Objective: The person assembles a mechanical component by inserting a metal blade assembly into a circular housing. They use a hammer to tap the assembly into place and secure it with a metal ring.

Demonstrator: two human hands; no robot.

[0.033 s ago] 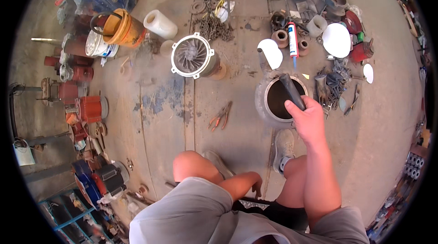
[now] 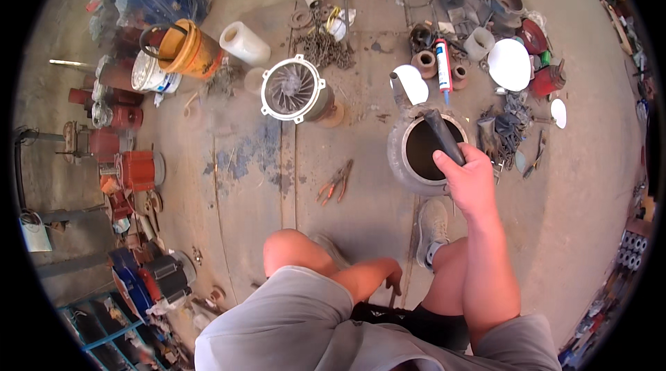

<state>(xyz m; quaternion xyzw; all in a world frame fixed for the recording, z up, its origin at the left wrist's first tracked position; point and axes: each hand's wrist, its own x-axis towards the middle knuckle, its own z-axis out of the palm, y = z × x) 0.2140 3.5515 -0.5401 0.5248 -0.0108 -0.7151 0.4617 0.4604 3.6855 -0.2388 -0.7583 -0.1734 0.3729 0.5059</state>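
Left hand point(image 2: 393, 276) shifts slightly, its fingers too indistinct to tell; right hand point(image 2: 473, 180) wraps fingers round a black cylinder point(image 2: 442, 133) over a metal casing point(image 2: 398, 156).

The right hand point(image 2: 473, 175) grips a dark cylindrical bar point(image 2: 442, 135), tilted across the open mouth of a round grey metal housing point(image 2: 399, 156) on the worn brown floor point(image 2: 368, 232). The left hand point(image 2: 394, 275) hangs low, well apart from the housing; its grip cannot be determined. Orange-handled metal pliers point(image 2: 340, 176) lie spread, left of the housing. Farther off stands a white-rimmed metal unit with radial vanes point(image 2: 291, 85). A white-and-red tube with blue nozzle point(image 2: 444, 67) lies beyond the housing.
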